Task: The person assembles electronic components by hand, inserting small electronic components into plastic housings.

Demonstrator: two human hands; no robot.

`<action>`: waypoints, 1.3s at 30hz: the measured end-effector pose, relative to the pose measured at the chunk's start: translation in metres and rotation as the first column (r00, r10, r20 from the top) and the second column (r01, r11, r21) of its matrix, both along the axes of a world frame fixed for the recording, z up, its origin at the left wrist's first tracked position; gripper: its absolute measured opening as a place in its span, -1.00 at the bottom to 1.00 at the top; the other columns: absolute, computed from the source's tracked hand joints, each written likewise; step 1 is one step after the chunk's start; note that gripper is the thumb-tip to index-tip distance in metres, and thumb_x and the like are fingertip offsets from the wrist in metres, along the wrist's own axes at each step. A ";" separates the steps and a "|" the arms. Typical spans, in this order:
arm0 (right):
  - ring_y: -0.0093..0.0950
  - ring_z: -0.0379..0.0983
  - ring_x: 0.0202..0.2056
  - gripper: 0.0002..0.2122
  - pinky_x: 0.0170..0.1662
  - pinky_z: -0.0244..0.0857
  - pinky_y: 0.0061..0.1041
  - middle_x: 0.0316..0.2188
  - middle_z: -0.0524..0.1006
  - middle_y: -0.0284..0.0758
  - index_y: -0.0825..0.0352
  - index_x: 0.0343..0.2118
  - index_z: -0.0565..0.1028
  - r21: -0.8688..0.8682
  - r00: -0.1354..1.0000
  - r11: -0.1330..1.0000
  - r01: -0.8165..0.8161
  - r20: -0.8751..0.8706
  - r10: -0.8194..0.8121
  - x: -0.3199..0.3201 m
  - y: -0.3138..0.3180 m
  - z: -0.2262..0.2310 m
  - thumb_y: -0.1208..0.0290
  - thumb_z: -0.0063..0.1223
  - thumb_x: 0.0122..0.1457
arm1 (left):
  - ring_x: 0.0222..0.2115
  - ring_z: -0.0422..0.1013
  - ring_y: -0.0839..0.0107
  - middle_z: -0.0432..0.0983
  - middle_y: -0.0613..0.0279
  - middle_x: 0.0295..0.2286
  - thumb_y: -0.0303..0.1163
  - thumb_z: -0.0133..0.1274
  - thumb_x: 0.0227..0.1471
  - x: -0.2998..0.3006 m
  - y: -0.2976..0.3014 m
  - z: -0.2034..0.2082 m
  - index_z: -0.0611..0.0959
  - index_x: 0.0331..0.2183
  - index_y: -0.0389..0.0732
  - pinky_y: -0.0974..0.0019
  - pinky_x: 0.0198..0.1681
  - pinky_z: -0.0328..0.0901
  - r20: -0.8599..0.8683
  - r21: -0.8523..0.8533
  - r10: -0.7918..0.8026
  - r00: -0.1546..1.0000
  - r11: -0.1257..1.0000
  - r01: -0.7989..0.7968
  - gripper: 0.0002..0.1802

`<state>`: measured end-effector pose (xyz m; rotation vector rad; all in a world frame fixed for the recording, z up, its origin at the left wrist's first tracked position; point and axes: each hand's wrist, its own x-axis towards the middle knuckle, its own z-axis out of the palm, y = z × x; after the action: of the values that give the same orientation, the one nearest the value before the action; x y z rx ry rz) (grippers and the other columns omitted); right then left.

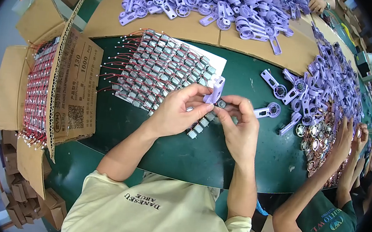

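My left hand is closed on a purple plastic housing, held tilted upright between thumb and fingers. In my right hand, thumb and forefinger pinch a small electric motor with a dark round end, close beside the housing's lower part. Whether the two touch is hard to tell. Beyond my left hand, rows of small silver motors with red wires lie on a white sheet. A short row of loose motors sits on the table just under my hands.
An open cardboard box packed with wired motors stands at the left. Purple housings pile up on cardboard at the far side. More finished-looking purple parts and copper-coloured rings lie right, where a co-worker's hands work.
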<state>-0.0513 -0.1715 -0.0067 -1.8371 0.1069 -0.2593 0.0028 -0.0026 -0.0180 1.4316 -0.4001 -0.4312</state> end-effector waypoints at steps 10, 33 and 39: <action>-0.64 0.49 -0.31 -0.84 -0.24 0.41 -0.66 -0.30 0.47 -0.34 0.47 -0.29 0.45 0.366 0.999 0.931 0.011 -0.047 0.007 -0.001 0.007 -0.001 0.70 0.16 0.06 | -0.23 0.49 0.50 0.54 0.22 -0.25 -0.55 0.06 0.12 -0.005 0.001 0.000 0.48 -0.13 -0.40 0.42 -0.14 0.40 -0.078 -0.034 0.003 0.997 0.999 -0.006 -0.74; -0.67 0.45 -0.38 -0.81 -0.32 0.35 -0.69 -0.35 0.53 -0.35 0.47 -0.14 0.42 0.268 0.994 0.958 -0.101 -0.001 0.105 -0.001 0.008 -0.007 0.61 0.05 0.19 | -0.16 0.42 0.49 0.45 0.18 -0.11 -0.51 -0.04 0.19 -0.002 -0.001 0.002 0.39 0.02 -0.35 0.36 -0.07 0.36 -0.190 -0.111 -0.054 0.980 0.993 0.033 -0.64; -0.62 0.44 -0.24 -0.81 -0.17 0.35 -0.66 -0.24 0.51 -0.29 0.47 -0.12 0.41 0.589 0.992 0.807 -0.050 -0.064 0.109 0.004 -0.001 -0.001 0.58 0.02 0.22 | -0.16 0.44 0.50 0.42 0.20 -0.12 -0.49 -0.06 0.20 -0.006 -0.002 0.011 0.42 0.04 -0.38 0.42 -0.09 0.40 -0.244 -0.162 -0.124 0.962 0.983 0.086 -0.63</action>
<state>-0.0474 -0.1726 -0.0080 -1.2261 0.1567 -0.0625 -0.0029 -0.0046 -0.0073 1.1942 -0.2957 -0.6497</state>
